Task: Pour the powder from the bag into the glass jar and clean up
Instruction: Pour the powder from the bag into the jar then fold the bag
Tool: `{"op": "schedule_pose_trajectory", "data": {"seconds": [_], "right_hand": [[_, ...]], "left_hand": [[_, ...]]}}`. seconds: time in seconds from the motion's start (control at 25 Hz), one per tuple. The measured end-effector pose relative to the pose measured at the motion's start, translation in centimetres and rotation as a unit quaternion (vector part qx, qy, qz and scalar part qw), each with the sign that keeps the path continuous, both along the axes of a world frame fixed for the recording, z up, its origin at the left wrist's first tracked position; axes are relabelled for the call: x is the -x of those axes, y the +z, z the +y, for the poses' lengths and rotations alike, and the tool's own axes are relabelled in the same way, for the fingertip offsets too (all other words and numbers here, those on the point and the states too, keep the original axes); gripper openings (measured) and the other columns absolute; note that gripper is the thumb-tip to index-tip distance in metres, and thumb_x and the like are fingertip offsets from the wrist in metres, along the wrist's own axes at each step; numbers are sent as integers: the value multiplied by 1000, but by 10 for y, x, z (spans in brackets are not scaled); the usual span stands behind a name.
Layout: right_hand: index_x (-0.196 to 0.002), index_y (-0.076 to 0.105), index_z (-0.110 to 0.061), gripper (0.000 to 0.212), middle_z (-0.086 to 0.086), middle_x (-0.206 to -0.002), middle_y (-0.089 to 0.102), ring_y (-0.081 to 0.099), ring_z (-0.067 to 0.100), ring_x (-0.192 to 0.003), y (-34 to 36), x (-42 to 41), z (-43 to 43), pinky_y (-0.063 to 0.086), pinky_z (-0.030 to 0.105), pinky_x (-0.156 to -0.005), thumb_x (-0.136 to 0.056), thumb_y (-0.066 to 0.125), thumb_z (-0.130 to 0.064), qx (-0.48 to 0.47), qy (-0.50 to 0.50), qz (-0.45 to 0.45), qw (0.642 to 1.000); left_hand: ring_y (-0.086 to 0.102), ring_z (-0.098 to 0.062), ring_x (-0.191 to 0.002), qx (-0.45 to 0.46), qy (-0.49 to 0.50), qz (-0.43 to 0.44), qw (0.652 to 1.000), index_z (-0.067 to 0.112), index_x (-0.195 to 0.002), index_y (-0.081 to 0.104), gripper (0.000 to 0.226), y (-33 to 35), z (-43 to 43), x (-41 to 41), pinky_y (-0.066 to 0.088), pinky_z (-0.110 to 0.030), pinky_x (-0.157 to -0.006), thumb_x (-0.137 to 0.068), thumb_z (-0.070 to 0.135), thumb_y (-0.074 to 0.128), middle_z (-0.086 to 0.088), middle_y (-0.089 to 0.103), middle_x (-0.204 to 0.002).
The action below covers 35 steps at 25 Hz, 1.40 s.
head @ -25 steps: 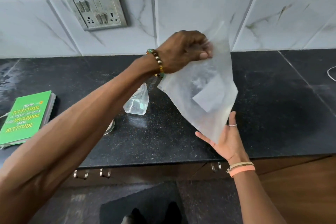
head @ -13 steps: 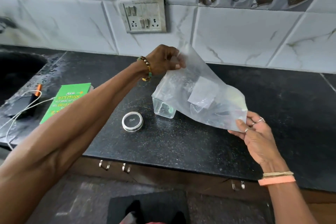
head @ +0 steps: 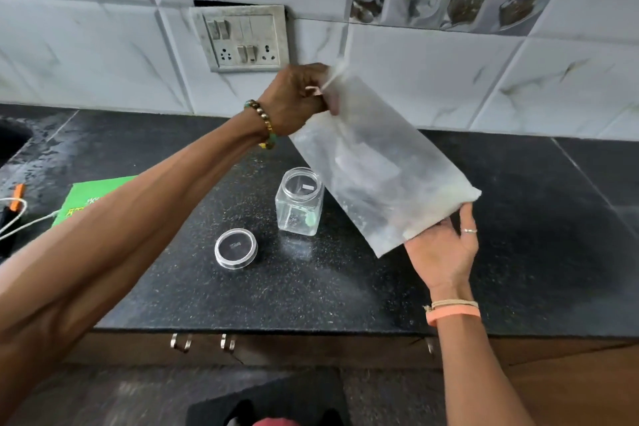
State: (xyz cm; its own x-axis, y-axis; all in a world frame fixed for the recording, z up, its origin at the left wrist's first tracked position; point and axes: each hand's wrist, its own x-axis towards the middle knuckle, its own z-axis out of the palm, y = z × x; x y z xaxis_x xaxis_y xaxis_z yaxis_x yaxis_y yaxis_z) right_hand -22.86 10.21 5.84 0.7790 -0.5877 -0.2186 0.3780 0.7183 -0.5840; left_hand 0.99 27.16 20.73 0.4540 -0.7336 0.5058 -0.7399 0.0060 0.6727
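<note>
A cloudy plastic bag hangs tilted above the black counter, with pale powder gathered in its lower right corner. My left hand pinches the bag's top end near the wall. My right hand supports the bag's bottom edge from below, palm up and fingers spread. The glass jar stands upright and uncapped on the counter, just left of the bag and below it. Its clear round lid lies flat on the counter to the jar's front left.
A green book lies at the counter's left, partly hidden by my left arm. White cables and an orange-tipped object lie at the far left beside a sink edge. A switch-and-socket panel is on the tiled wall. The counter's front edge runs above drawer handles.
The bag has been lifted clear of the jar and now tilts with its bottom toward the lower right. My right hand went from pinching its edge to cupping it from below.
</note>
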Motion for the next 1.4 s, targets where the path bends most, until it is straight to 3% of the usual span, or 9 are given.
{"op": "schedule_pose_trajectory", "data": {"seconds": [0.08, 0.2, 0.36, 0.56, 0.76, 0.92, 1.08, 1.2, 1.4], "right_hand": [[-150, 44, -15, 70, 11, -149, 53, 49, 30, -138, 19, -5, -5, 37, 54, -113, -97, 43, -61, 94, -17, 52, 994], [-141, 50, -5, 50, 13, -135, 64, 60, 28, -128, 20, -8, 4, 40, 55, -113, -106, 43, -40, 196, -37, 127, 972], [-125, 60, -5, 37, 13, -124, 70, 66, 24, -118, 31, 3, 6, 49, 45, -103, -106, 48, -33, 215, -109, 118, 963], [-83, 70, -27, 20, -8, -90, 64, 58, -1, -82, 86, 12, -27, 46, 20, -78, -100, 60, -25, 448, -165, 222, 850], [-92, 68, -15, 21, -5, -90, 67, 64, 8, -86, 98, 39, -56, 52, 27, -78, -99, 62, -34, 357, -263, 176, 879], [-125, 65, -20, 68, 0, -125, 71, 66, 22, -119, 16, 63, -23, 53, 43, -97, -69, 84, -53, 295, -48, 242, 923], [-120, 63, -18, 30, -2, -114, 74, 71, 6, -101, -3, 60, -13, 59, 27, -80, -95, 63, -35, 252, -84, 248, 932], [-121, 64, -26, 39, -2, -126, 69, 62, 23, -122, -16, 55, -18, 58, 51, -90, -85, 69, -40, 214, -8, 235, 948], [-115, 67, -22, 31, 1, -118, 73, 67, 26, -115, -6, 40, -17, 63, 39, -78, -87, 64, -35, 268, -10, 238, 934]], "left_hand": [[63, 5, -71, -44, 76, 25, 996, 4, -72, 70, 9, -12, 4, -13, 49, -18, -71, -75, -4, 66, 13, 66, -73], [53, -9, -64, -75, 159, 32, 984, 31, -62, 59, 29, -17, 0, -17, 41, -25, -62, -76, 6, 64, 12, 59, -65], [53, -12, -71, -150, 165, 71, 972, 26, -75, 70, 19, -14, -4, -18, 41, -22, -67, -80, 8, 65, 4, 63, -78], [63, -19, -80, -197, 169, 163, 952, 8, -77, 70, 9, -27, -15, -11, 52, -34, -76, -83, 5, 64, -6, 68, -81], [54, -22, -79, -118, 102, 366, 917, 14, -67, 61, 30, -18, -46, 21, 53, -41, -80, -89, -2, 50, -5, 57, -76], [50, -15, -77, -111, 97, 381, 913, 15, -73, 59, 29, -7, -69, 42, 60, -36, -62, -92, -2, 44, 2, 53, -81], [44, -15, -64, -110, 148, 422, 888, 12, -73, 62, 32, -2, -64, 42, 59, -46, -74, -94, 2, 40, -2, 51, -79], [51, -20, -74, -124, 171, 446, 870, 6, -97, 65, 22, -4, -48, 32, 57, -49, -81, -93, 4, 43, -4, 53, -91], [48, -22, -83, -66, 198, 529, 823, 9, -77, 58, 31, -28, -19, 8, 56, -54, -82, -96, 1, 35, -4, 47, -83]]}}
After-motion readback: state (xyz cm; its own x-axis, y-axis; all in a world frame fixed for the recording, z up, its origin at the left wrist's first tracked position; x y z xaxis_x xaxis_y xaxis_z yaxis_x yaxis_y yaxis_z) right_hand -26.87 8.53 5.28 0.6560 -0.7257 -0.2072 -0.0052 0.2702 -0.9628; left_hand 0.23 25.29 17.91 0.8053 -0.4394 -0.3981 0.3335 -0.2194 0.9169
